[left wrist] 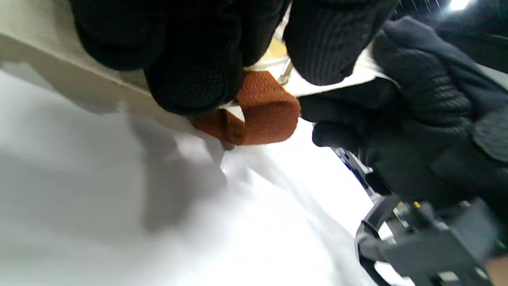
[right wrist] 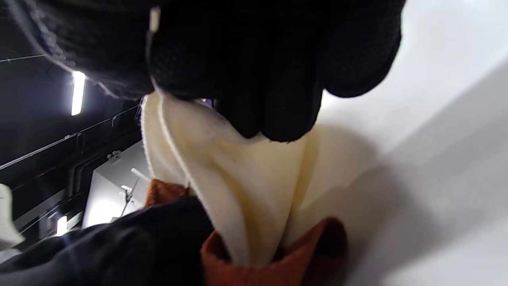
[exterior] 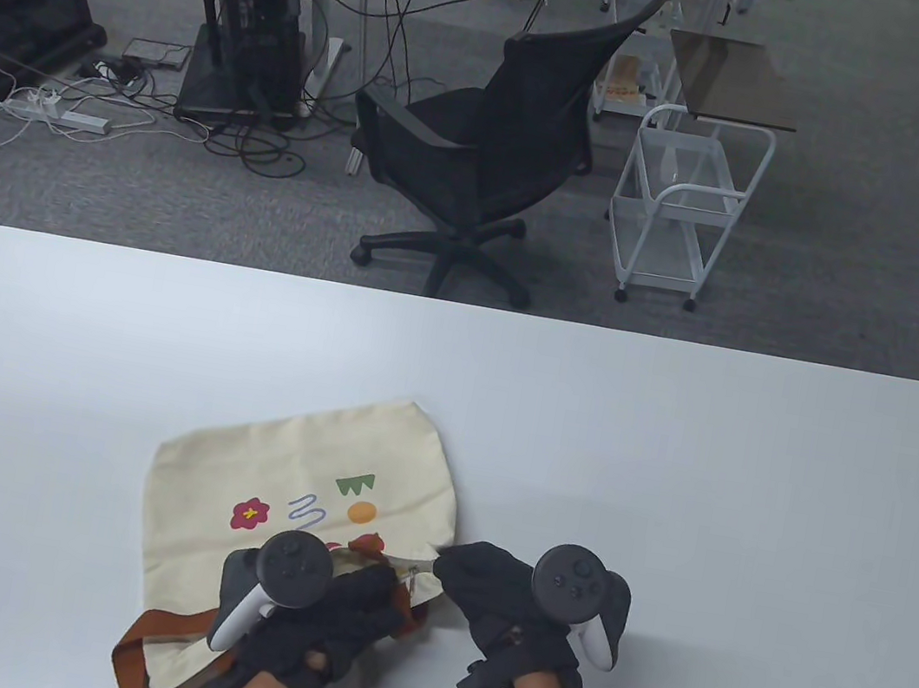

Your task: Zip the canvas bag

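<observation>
A cream canvas bag (exterior: 298, 467) with coloured prints lies flat on the white table (exterior: 670, 450), its open top edge toward me at the right. My left hand (exterior: 383, 591) lies on that edge. In the left wrist view its thumb and fingers (left wrist: 198, 75) close around a small metal zipper pull (left wrist: 286, 72), just above a brown strap loop (left wrist: 266, 113). My right hand (exterior: 464, 578) pinches the bag's corner and lifts it slightly. In the right wrist view its fingers (right wrist: 278, 87) grip the cream cloth (right wrist: 246, 186). The zipper teeth are mostly hidden.
The bag's brown strap (exterior: 131, 650) loops off its near left corner toward the table's front edge. Beyond the far edge stand a black office chair (exterior: 492, 147) and a white wire cart (exterior: 681, 205).
</observation>
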Available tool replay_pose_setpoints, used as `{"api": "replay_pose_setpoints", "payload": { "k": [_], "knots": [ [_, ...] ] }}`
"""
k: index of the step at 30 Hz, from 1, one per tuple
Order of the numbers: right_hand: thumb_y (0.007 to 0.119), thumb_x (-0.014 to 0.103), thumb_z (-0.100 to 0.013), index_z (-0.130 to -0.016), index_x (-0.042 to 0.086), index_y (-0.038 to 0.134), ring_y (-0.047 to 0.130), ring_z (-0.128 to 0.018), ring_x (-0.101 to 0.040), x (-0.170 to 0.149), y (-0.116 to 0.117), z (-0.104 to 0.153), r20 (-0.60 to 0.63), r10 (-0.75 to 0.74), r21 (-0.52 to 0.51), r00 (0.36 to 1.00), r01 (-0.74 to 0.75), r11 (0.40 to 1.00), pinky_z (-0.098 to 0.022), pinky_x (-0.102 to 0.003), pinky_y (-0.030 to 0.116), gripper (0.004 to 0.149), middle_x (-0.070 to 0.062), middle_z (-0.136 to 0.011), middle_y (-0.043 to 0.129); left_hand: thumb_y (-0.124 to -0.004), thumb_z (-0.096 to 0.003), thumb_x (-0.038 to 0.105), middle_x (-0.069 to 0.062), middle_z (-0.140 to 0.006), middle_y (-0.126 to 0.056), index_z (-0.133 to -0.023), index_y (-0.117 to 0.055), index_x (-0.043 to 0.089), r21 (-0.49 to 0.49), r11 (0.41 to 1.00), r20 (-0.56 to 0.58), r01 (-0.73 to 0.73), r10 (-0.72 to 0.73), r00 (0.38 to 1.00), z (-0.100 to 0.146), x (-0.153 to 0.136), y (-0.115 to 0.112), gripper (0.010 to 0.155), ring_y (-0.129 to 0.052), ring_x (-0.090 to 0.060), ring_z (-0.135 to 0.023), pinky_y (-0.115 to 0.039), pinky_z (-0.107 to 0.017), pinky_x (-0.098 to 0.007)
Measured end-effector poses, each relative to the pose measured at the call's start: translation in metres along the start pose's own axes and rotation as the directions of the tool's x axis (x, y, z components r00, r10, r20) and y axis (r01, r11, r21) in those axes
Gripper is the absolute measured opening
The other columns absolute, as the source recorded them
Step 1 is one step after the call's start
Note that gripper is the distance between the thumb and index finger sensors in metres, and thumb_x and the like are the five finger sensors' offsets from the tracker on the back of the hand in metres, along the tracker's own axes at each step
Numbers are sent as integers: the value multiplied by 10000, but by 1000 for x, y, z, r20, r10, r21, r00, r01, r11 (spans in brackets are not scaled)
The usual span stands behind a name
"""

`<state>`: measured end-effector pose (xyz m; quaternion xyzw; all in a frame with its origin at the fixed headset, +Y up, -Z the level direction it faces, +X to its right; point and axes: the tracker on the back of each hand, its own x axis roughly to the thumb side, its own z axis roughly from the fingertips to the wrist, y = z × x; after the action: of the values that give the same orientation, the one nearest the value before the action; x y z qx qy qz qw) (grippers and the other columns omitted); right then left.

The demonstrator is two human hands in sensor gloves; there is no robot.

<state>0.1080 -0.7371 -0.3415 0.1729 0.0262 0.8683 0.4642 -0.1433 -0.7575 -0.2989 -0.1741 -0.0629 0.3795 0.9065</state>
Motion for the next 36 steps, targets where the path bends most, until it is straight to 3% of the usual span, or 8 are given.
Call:
{"api": "replay_pose_setpoints", "payload": {
  "k": [6, 14, 19, 21, 24, 27, 32, 36],
  "knots": [
    [823, 496, -495, -604, 100, 905, 1003, -716, -326, -1, 13, -3, -6, -130, 94, 991, 130, 987, -516, -517, 817, 419, -93, -822, 1000, -824, -492, 559, -53, -871, -924, -1021, -731, 214, 44, 999, -26, 28, -27, 999, -2, -2, 2, 638, -1023, -265, -606, -874, -437, -380],
    [817, 497, -501, -600, 93, 916, 1008, -708, -334, -3, 23, -4, -24, -269, 151, 963, 269, 951, -509, -523, 820, 427, -104, -811, 1002, -925, -448, 473, 10, -711, -1015, -877, -872, 239, 159, 987, -34, 23, -17, 999, 3, -2, 10, 491, -1062, -248, -543, -898, -414, -390],
    [810, 507, -506, -613, 105, 920, 996, -721, -330, 1, 18, -4, 13, -236, 142, 972, 232, 962, -523, -525, 807, 430, -98, -819, 992, -905, -506, 445, 2, -657, -1018, -834, -909, 223, 176, 984, 35, -28, 22, 999, 2, -2, 15, 395, -1057, -252, -532, -888, -421, -399],
    [809, 503, -506, -618, 102, 919, 992, -726, -333, 2, 18, -2, 15, -256, 124, 967, 252, 960, -526, -527, 804, 430, -102, -823, 989, -876, -525, 448, -19, -722, -978, -874, -863, 200, 142, 989, 63, -33, 24, 998, 2, 0, 15, 429, -1024, -279, -594, -860, -466, -415],
    [803, 503, -511, -621, 105, 914, 991, -731, -325, 2, 20, -2, 17, -227, 127, 974, 223, 966, -528, -520, 808, 428, -96, -832, 981, -929, -423, 516, -69, -816, -932, -950, -803, 142, 113, 993, 76, -28, 19, 997, 4, 3, 11, 658, -984, -321, -675, -829, -512, -444],
    [805, 500, -510, -619, 101, 914, 993, -725, -329, 2, 25, 0, 10, -268, 124, 963, 265, 956, -524, -521, 809, 428, -99, -830, 978, -956, -415, 497, -27, -759, -956, -899, -836, 173, 191, 981, 65, 43, -56, 996, 5, 5, 12, 595, -1012, -278, -624, -854, -492, -421],
    [802, 502, -511, -628, 102, 907, 984, -733, -332, 1, 26, 0, 6, -292, 124, 956, 289, 949, -528, -525, 801, 429, -102, -838, 970, -935, -479, 458, -17, -708, -963, -858, -857, 180, 187, 982, 85, 12, -28, 996, 4, 1, 13, 477, -1010, -275, -589, -846, -482, -423],
    [796, 506, -509, -631, 101, 895, 979, -685, -323, 6, 16, 5, 45, -152, 59, 987, 149, 987, -519, -533, 783, 435, -89, -775, 982, -840, -518, 430, -39, -698, -954, -858, -864, 187, 241, 967, 108, 79, -108, 988, 5, 1, 21, 419, -998, -284, -581, -832, -481, -430]
  ]
}}
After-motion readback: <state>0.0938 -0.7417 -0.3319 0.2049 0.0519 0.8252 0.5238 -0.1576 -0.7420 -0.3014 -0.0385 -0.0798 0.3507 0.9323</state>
